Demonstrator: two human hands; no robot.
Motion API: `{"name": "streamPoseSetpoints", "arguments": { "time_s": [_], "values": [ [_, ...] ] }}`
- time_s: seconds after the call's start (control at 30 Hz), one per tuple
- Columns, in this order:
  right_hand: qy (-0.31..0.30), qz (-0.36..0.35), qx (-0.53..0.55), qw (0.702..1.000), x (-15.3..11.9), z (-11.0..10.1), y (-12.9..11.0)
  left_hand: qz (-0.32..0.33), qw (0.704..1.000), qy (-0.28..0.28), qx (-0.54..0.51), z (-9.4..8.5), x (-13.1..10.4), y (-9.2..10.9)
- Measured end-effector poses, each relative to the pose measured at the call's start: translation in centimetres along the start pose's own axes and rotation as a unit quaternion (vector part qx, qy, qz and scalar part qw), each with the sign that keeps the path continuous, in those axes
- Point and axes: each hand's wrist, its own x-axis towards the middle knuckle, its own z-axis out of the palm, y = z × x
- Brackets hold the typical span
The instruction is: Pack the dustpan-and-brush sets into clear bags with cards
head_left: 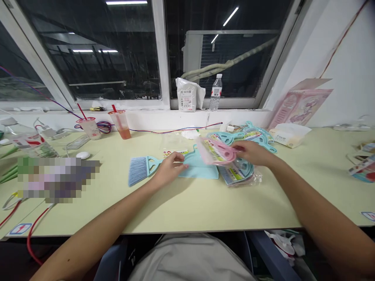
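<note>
My right hand [254,152] is closed on a pink dustpan and brush set in a clear plastic bag [216,151], held above other packs. Beneath it lies a bagged blue set [234,173] with a printed card. Near the middle of the table a light-blue dustpan [202,170] lies flat, partly covered by the pink pack. My left hand [170,168] is at the dustpan's left edge, its thumb and fingers apart. To its left lies a small blue brush [138,171], whose handle end is hidden by that hand.
Several more light-blue packed sets [249,134] lie at the back, by a tissue pack [290,134] and a pink box [301,102]. Two drink cups [120,124] stand at the back left. A water bottle [216,93] and a white packet [189,95] stand on the sill.
</note>
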Motion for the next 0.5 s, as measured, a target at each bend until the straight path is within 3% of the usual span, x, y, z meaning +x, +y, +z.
{"name": "streamPoseSetpoints", "arguments": {
  "time_s": [0.1, 0.2, 0.5],
  "values": [
    [-0.018, 0.027, -0.006, 0.999, -2.3, -1.3, 5.1, 0.058, 0.984, 0.008, 0.169, -0.2, -0.1, -0.5],
    [-0.017, 0.045, -0.036, 0.998, -3.6, -1.4, 7.6, 0.077, 0.963, 0.017, 0.258, -0.7, 0.1, -0.8],
    [-0.014, 0.036, -0.072, 0.997, -2.5, 0.0, 6.7, 0.1, 0.946, 0.018, 0.309, -1.3, 0.4, -1.0]
  ]
}}
